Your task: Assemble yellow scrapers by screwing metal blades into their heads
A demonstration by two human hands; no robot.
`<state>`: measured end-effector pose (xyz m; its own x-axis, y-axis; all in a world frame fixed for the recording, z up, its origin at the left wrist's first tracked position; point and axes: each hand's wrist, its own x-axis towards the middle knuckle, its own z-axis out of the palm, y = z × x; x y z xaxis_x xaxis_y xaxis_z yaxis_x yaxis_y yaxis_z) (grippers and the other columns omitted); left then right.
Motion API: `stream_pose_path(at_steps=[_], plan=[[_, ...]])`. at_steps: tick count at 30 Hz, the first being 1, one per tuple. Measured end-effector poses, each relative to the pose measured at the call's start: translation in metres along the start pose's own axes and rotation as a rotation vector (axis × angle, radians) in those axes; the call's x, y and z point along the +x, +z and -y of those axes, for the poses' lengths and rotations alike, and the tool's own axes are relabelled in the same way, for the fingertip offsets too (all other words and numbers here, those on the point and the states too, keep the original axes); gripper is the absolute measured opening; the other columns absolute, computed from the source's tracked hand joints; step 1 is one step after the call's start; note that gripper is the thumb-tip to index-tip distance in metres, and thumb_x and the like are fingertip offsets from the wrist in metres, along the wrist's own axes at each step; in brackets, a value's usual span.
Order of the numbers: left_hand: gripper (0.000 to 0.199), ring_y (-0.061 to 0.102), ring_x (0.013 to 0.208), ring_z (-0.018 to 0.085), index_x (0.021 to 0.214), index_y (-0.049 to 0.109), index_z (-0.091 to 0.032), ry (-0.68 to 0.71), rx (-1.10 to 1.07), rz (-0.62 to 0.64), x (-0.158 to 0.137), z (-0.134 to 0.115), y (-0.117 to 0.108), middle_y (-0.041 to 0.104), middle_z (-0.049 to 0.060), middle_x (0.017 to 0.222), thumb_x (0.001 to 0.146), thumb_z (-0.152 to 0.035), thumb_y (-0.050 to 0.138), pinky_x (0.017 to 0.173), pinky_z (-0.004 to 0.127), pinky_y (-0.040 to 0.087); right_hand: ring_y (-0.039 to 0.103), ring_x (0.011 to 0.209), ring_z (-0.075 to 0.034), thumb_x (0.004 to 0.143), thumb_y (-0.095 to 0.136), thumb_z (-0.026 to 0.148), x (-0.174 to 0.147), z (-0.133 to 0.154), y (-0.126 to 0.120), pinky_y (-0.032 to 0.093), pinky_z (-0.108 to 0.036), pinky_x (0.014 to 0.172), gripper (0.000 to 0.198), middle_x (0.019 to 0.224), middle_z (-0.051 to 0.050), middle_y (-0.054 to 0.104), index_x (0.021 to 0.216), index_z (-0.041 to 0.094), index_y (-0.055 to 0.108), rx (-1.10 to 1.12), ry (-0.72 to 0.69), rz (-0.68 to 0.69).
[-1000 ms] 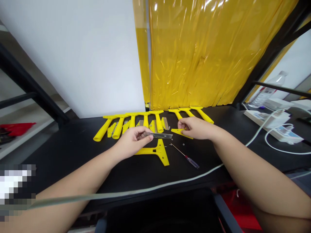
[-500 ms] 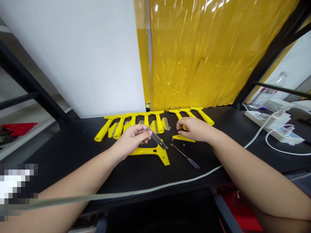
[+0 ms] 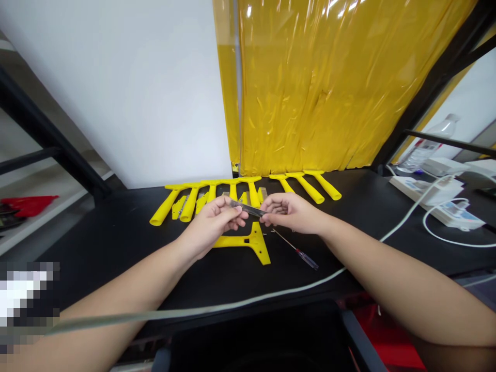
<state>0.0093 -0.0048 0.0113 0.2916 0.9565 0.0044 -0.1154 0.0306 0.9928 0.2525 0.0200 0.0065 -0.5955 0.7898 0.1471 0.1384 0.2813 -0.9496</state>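
Observation:
Between my two hands, above the black table (image 3: 127, 263), is a thin, flat metal scraper blade (image 3: 252, 210). My left hand (image 3: 215, 222) pinches its left end between thumb and fingers. At the other end, my right hand (image 3: 294, 213) has its thumb and fingers closed on the blade. Beneath the hands lies a yellow plastic scraper handle (image 3: 259, 247) with its wide head to the right. A screwdriver (image 3: 306, 258) with a clear purplish grip rests just right of that head.
More yellow scraper handles (image 3: 159, 213) stand in a row along the back, with small yellow plates (image 3: 178, 208) and blades among them. At right are a white power strip (image 3: 461, 214) and a plastic bottle (image 3: 426, 147). A pale cable (image 3: 248, 298) crosses the front.
My right hand has moved left from the loose yellow plate to the blade's free end. The blade has turned nearer to level. The yellow plate is no longer visible.

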Motion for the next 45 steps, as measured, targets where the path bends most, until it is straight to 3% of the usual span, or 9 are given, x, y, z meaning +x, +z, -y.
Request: stream_pose_path(at_steps=[8,14,19,23,29,35,39,45], plan=[[0.028,0.067,0.076,0.012,0.098,0.058,-0.018,0.044,0.232,0.178,0.001,0.002,-0.009,0.071,0.001,0.088,0.086,-0.034,0.078,0.069,0.025,0.051,0.066,0.071,-0.011,0.079,0.087,0.034,0.002,0.0,-0.007,0.058,-0.023,0.067,0.026,0.076,0.0,0.07,0.09,0.016,0.072,0.224,0.078,-0.058],[0.045,0.065,0.102,0.021,0.121,0.064,-0.022,0.317,0.847,0.399,-0.006,-0.008,-0.02,0.068,0.007,0.113,0.082,-0.035,0.081,0.093,0.038,0.053,0.073,0.077,-0.013,0.077,0.09,0.04,0.001,0.001,-0.014,0.063,-0.024,0.07,0.035,0.089,-0.005,0.076,0.09,0.014,0.071,0.437,0.16,-0.083],[0.035,0.065,0.104,0.025,0.118,0.07,-0.025,0.288,1.153,0.508,-0.004,-0.009,-0.026,0.07,0.006,0.11,0.085,-0.035,0.076,0.091,0.038,0.051,0.072,0.065,-0.011,0.077,0.091,0.04,0.002,-0.002,-0.021,0.063,-0.021,0.059,0.036,0.085,-0.005,0.077,0.087,0.014,0.067,0.393,0.176,-0.137],[0.024,0.066,0.092,0.021,0.114,0.071,-0.024,0.27,1.179,0.518,-0.003,-0.01,-0.026,0.071,0.004,0.102,0.09,-0.03,0.068,0.082,0.034,0.05,0.072,0.061,-0.011,0.084,0.086,0.035,0.004,-0.005,-0.019,0.063,-0.019,0.054,0.031,0.084,-0.005,0.078,0.088,0.016,0.062,0.386,0.227,-0.182],[0.021,0.066,0.083,0.017,0.112,0.07,-0.022,0.215,0.993,0.527,0.002,-0.014,-0.036,0.071,0.003,0.095,0.094,-0.029,0.061,0.073,0.028,0.05,0.074,0.059,-0.014,0.098,0.07,0.026,0.005,-0.004,-0.014,0.064,-0.021,0.053,0.017,0.08,-0.006,0.078,0.091,0.018,0.057,0.398,0.333,-0.227],[0.021,0.067,0.078,0.017,0.111,0.064,-0.02,0.206,0.926,0.371,0.006,-0.01,-0.041,0.072,0.004,0.094,0.099,-0.03,0.051,0.073,0.03,0.052,0.076,0.064,-0.014,0.087,0.08,0.018,0.004,-0.004,-0.016,0.066,-0.022,0.061,0.021,0.078,-0.005,0.077,0.097,0.017,0.061,0.394,0.315,-0.18],[0.025,0.07,0.076,0.016,0.122,0.058,-0.022,0.191,0.906,0.363,0.001,-0.009,-0.036,0.073,0.003,0.092,0.101,-0.028,0.047,0.074,0.03,0.055,0.075,0.064,-0.013,0.085,0.08,0.021,0.003,-0.003,-0.016,0.065,-0.021,0.059,0.022,0.084,-0.006,0.078,0.095,0.018,0.061,0.364,0.301,-0.18],[0.024,0.068,0.071,0.016,0.119,0.059,-0.022,0.135,0.818,0.376,-0.003,-0.009,-0.03,0.072,0.002,0.084,0.098,-0.027,0.05,0.067,0.028,0.054,0.074,0.059,-0.014,0.088,0.075,0.025,0.002,-0.001,-0.015,0.063,-0.023,0.055,0.02,0.082,-0.004,0.078,0.093,0.021,0.056,0.349,0.303,-0.203]])
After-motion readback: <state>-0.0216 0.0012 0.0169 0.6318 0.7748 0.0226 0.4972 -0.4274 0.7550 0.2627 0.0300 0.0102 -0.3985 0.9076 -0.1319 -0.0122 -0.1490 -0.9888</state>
